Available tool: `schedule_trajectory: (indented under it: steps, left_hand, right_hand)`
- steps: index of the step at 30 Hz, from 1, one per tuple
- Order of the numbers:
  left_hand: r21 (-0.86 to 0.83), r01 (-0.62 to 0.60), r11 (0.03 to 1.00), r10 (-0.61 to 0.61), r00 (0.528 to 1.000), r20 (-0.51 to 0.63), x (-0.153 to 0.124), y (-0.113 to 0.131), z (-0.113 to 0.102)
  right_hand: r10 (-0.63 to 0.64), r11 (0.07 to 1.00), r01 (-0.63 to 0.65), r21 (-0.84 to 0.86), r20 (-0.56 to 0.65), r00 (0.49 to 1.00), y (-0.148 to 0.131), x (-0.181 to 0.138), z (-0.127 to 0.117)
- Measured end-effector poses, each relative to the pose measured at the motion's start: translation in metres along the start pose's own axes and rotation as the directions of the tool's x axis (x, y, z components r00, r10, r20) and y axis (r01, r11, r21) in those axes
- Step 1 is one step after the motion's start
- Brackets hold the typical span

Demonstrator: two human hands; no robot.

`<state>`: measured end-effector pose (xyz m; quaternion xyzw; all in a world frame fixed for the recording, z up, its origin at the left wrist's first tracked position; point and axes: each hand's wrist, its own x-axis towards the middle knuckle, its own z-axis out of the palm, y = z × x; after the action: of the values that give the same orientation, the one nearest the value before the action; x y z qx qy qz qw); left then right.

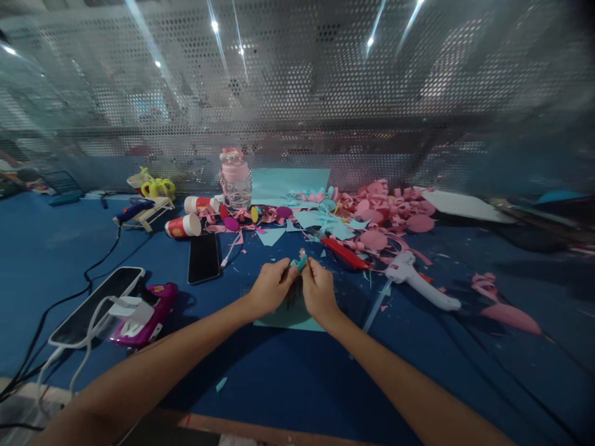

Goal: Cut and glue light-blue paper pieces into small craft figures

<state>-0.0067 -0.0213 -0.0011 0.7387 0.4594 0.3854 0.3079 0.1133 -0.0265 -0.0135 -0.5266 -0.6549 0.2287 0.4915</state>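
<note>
A blue desk (186,390) carries a heap of curled and rounded pink scraps (375,240) and, nearer, a flat teal sheet (290,321). Over it, the left hand (272,286) and right hand (320,288), fingertips drawn together, pinch a small bent teal strip (302,262).

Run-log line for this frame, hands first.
left hand: pinching teal piece | right hand: pinching teal piece | under hands: light-blue sheet
</note>
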Motion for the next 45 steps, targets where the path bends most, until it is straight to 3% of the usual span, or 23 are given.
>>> schedule_trajectory:
  steps: [5, 10, 13, 19, 25, 29, 33, 45]
  left_hand:
    - [-0.081, 0.04, 0.996, -0.035, 0.997, 0.066, 0.0, 0.0, -0.002]
    - [-0.14, 0.057, 0.988, -0.054, 0.998, 0.028, -0.002, -0.002, 0.001]
    - [-0.072, 0.03, 0.997, -0.029, 1.0, 0.011, 0.0, -0.003, 0.0]
    - [-0.091, 0.0, 0.996, 0.013, 0.989, 0.145, 0.002, -0.006, -0.002]
    - [-0.135, 0.047, 0.99, -0.043, 0.999, 0.031, -0.001, -0.009, -0.001]
    - [-0.053, -0.024, 0.998, 0.025, 0.999, 0.024, 0.001, -0.01, -0.003]
    - [0.01, -0.063, 0.998, 0.063, 0.998, 0.013, 0.001, -0.008, -0.004]
    - [0.168, -0.133, 0.977, 0.151, 0.984, -0.095, -0.006, -0.007, 0.001]
  right_hand:
    - [-0.023, 0.999, 0.023, -0.04, 0.006, 1.0, -0.002, -0.001, -0.001]
    - [-0.017, 0.997, 0.013, -0.081, -0.048, 0.999, -0.007, -0.001, -0.001]
    - [-0.008, 0.999, 0.007, -0.043, -0.042, 0.999, -0.008, 0.0, -0.003]
    - [0.012, 0.995, -0.019, 0.103, 0.066, 0.998, -0.004, 0.002, -0.004]
    - [0.046, 0.986, -0.057, 0.158, 0.068, 0.997, -0.001, 0.005, -0.005]
    - [-0.052, 0.991, 0.035, 0.128, 0.131, 0.99, -0.003, 0.005, -0.008]
    - [-0.097, 0.992, 0.088, 0.091, 0.103, 0.99, -0.005, 0.005, -0.009]
    - [-0.012, 0.995, 0.01, 0.099, 0.019, 1.0, -0.008, 0.002, -0.006]
